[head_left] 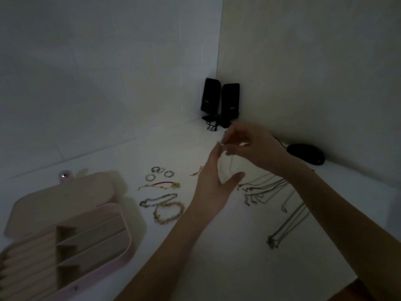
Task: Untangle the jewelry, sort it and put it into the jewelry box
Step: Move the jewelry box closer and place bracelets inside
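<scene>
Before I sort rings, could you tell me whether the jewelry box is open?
Open: the jewelry box has its lid folded back, dividers showing.

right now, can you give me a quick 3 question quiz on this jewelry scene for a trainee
1. True or false: the jewelry box on the table is open.
2. How many small rings lie in the group beyond the bracelets?
3. Which hand pinches the thin chain with curled fingers: A) the left hand, B) the right hand?

Key
1. True: its lid lies back and the compartments show.
2. Four.
3. B: the right hand pinches it high up, while the left hand is spread open under the hanging chain.
</scene>
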Demonstrator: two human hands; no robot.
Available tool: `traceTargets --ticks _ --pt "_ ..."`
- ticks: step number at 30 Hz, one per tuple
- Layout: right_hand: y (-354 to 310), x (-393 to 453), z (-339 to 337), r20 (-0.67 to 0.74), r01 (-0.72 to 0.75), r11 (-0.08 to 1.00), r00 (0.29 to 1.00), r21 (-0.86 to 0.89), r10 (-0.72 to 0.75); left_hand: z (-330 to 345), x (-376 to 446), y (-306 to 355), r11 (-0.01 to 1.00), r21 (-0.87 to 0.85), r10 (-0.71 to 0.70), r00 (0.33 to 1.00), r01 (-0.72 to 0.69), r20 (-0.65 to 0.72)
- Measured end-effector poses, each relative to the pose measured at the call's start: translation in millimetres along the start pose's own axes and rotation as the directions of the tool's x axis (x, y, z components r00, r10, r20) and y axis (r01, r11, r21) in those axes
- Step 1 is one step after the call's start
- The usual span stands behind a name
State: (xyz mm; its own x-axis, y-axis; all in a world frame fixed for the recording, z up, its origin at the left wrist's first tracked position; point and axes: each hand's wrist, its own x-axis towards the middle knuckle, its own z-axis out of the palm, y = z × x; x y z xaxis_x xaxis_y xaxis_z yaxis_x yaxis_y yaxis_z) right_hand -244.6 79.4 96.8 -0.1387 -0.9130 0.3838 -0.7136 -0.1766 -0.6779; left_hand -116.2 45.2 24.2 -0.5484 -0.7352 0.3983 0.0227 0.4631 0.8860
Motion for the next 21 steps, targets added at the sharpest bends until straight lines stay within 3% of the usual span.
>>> traceTargets --ticks 2,4,8,14,19,21 --pt "-23 -3 4 -0.006 0.037 0.997 0.999 0.072 -0.037 -5 -1 7 0.992 -0.126 0.007 1.000 -0.005 0.014" --pt "-30 0 5 -0.099 0.015 0.986 0.995 0.168 0.002 -13 -8 13 0.979 -0.199 -0.031 0.999 0.035 0.022" --pt "-23 2 3 -0.279 -0.070 0.932 0.944 0.355 0.177 -43 -34 13 0.996 -0.042 -0.083 0.994 0.080 -0.072" --pt "-21 -7 24 -0.166 -0.231 0.834 0.920 0.502 0.355 -113 -83 10 0.961 0.235 -0.160 0.986 0.147 0.037" --pt "-40 -4 55 -0.118 -0.195 0.713 0.924 0.674 0.364 -175 -113 20 0.940 -0.044 -0.339 0.941 0.339 -0.011" --pt "-53 0 65 -0.104 -0.160 0.678 0.938 0.717 0.332 -193 -117 26 0.952 0.013 -0.306 0.951 0.307 -0.056"
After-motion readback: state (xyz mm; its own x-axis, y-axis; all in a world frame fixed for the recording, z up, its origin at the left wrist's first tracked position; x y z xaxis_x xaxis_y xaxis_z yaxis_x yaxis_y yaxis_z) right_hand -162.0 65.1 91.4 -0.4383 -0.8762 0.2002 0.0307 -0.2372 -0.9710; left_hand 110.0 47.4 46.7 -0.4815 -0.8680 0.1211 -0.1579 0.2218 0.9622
